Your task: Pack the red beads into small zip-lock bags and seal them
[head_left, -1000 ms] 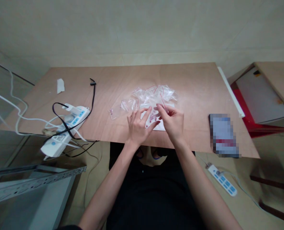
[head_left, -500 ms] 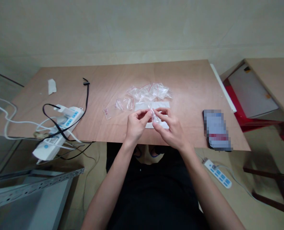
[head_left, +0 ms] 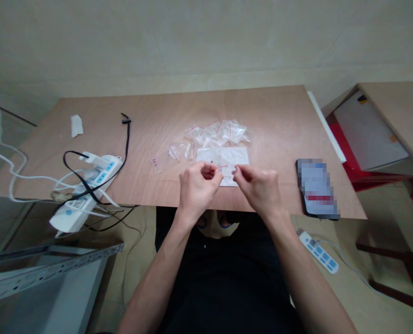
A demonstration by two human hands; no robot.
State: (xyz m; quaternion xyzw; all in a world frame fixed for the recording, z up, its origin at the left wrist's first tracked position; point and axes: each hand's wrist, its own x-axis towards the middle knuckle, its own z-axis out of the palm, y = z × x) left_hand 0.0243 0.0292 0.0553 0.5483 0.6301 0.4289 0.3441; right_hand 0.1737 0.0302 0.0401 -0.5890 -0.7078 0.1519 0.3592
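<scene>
Between my hands is a small clear zip bag (head_left: 225, 168), its red seal line showing; the rest of it is hard to make out against the paper. My left hand (head_left: 198, 185) is closed, pinching the bag's left side between thumb and finger. On the other side my right hand (head_left: 260, 188) is closed in a pinch at its right edge. Beneath them lies a white sheet of paper (head_left: 239, 155). Just behind the paper, several clear red-lined bags (head_left: 220, 133) are heaped. To the left lie a bag (head_left: 181, 150) and another with small reddish contents (head_left: 159, 161).
A phone (head_left: 317, 190) with a blurred screen rests near the table's right front edge. At the left, a white power strip (head_left: 86, 195) carries plugs, white cables and a black strap (head_left: 127, 144). A paper scrap (head_left: 76, 126) lies at the back left. Another power strip (head_left: 319, 253) is on the floor.
My hands have moved apart from close together around the bunched clear bag. The bag now shows its red line between them, and more of the white paper is visible.
</scene>
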